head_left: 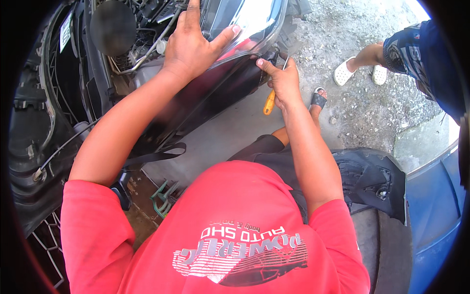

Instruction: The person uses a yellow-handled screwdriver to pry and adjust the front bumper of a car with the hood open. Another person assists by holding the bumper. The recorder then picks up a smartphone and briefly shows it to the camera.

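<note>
My left hand (192,48) lies with thumb and fingers spread at the inner edge of a car headlight (267,22) with a clear, shiny lens. My right hand (285,81) is closed round a screwdriver with a yellow handle (269,102), just below the headlight's outer corner. The handle points down toward me; the thumb reaches up toward the headlight's corner. Part of the shaft shows between the fingers, but I cannot tell what its tip touches. A dark, glossy body panel (205,98) runs beneath the headlight, between my forearms.
The engine bay (142,54) lies open at the left. A person in white clogs (344,72) stands on the gravel at the right. Behind my right arm is a black plastic car part (364,171), beside a blue surface (435,196). A green frame-like object (164,198) lies low at the left.
</note>
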Tool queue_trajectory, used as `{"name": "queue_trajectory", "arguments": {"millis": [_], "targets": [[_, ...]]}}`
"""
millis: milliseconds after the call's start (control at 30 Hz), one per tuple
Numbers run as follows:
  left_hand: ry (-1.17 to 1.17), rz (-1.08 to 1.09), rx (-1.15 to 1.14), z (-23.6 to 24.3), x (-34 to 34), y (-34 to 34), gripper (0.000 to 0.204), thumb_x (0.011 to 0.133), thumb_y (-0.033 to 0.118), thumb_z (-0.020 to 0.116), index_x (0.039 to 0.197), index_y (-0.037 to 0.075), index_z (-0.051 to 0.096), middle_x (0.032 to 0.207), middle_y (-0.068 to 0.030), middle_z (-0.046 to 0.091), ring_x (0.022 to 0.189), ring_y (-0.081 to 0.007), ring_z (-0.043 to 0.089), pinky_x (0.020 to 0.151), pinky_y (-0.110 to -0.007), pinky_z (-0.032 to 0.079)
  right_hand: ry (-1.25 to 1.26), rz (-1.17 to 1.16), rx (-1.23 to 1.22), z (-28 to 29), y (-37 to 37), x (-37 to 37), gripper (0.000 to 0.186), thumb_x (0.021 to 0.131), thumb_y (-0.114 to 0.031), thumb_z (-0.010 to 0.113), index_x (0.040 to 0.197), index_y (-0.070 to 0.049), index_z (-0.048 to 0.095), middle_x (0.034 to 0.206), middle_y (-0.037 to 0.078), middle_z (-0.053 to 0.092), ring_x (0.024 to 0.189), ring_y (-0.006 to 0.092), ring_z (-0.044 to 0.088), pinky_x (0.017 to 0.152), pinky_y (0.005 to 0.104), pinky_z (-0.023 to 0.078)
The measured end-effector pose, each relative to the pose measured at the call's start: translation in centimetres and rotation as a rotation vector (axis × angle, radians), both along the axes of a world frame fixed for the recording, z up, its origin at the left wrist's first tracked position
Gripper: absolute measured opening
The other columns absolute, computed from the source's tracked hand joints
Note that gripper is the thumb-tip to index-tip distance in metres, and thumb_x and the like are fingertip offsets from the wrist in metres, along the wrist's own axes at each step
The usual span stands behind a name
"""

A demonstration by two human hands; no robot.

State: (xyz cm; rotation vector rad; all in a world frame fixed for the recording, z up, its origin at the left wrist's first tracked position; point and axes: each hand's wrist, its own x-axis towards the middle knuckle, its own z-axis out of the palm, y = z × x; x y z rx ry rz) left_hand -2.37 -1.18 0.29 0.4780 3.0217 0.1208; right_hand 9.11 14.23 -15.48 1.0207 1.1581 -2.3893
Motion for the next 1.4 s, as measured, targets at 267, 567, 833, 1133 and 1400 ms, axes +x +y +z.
{"name": "queue_trajectory", "arguments": {"millis": [267,567,833,1133,1400], "targets": [[-0.089,0.078,0.001,0.7,-0.1,0.8,0.112,0.091,0.063,0.078,0.169,0.002,0.025,0.154,-0.0346,0.052,0.142,-0.0507,0.055,0.117,-0.052,0.046,0.081,0.091,0.119,0.5,1.0,-0.2,0.077,0.088,-0.011,0.091,0.149,0.005,0.047,0.123,0.016,0.071,0.111,0.0218,0.071,0.095,0.0352,0.057],[-0.147,0.184,0.056,3.8,0.2,0.3,0.108,0.091,0.069,0.072,0.172,0.013,0.028,0.165,-0.0245,0.046,0.144,-0.0461,0.054,0.118,-0.052,0.048,-0.176,0.220,0.189,-0.5,5.0,7.7,0.041,0.106,-0.023,0.067,0.140,-0.004,0.055,0.085,0.000,0.051,0.063,0.0102,0.046,0.052,0.0296,0.044],[0.045,-0.300,0.529,1.5,13.8,2.8,0.074,0.096,0.045,0.074,0.154,0.005,0.053,0.144,-0.0192,0.059,0.136,-0.0356,0.056,0.116,-0.049,0.044,-0.592,0.121,-0.012,1.4,20.5,28.3,0.030,0.112,-0.023,0.048,0.112,0.003,0.063,0.086,0.010,0.055,0.075,0.0246,0.053,0.074,0.0458,0.051],[-1.000,-0.059,1.082,5.5,20.9,6.3,0.066,0.102,0.041,0.074,0.151,0.004,0.052,0.126,-0.0236,0.071,0.112,-0.0353,0.072,0.102,-0.046,0.056,0.402,0.139,-0.011,24.3,9.9,10.3,0.039,0.113,-0.028,0.059,0.137,0.002,0.059,0.123,0.013,0.066,0.114,0.0278,0.063,0.105,0.0471,0.052],[-0.317,0.385,1.052,13.6,25.4,-11.9,0.034,0.101,0.027,0.075,0.127,0.006,0.068,0.106,-0.0073,0.072,0.098,-0.0175,0.069,0.089,-0.037,0.055,0.294,0.415,0.540,23.9,13.2,13.4,0.047,0.112,-0.017,0.059,0.153,0.006,0.053,0.132,0.016,0.066,0.113,0.0214,0.069,0.098,0.0355,0.059]]}}
